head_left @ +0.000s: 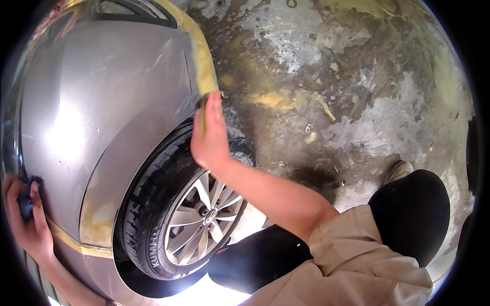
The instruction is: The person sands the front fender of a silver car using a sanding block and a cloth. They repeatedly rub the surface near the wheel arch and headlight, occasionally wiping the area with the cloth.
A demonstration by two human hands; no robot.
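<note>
A silver car body point(122, 76) fills the left side, with yellowish filler patches along its bumper edge point(205, 61) and by the wheel arch. My right hand point(212, 135) presses flat against that edge, just above the tyre point(145, 204). Its fingers point away from me, held together over a thin yellow strip point(202, 115) that looks like a sanding sheet or pad; most of it is hidden. At the far left, my left hand point(30, 224) rests on the car's panel. Its fingers close around a dark blue pad or cloth point(25, 201), partly covered by them.
The silver spoked wheel point(209, 217) stands close below my right forearm. My black-clad knees point(411, 214) are bent beside the car. Stained concrete floor point(377, 102) with yellow dust and small debris spreads to the right. Yellow tape or filler point(76, 245) edges the lower panel.
</note>
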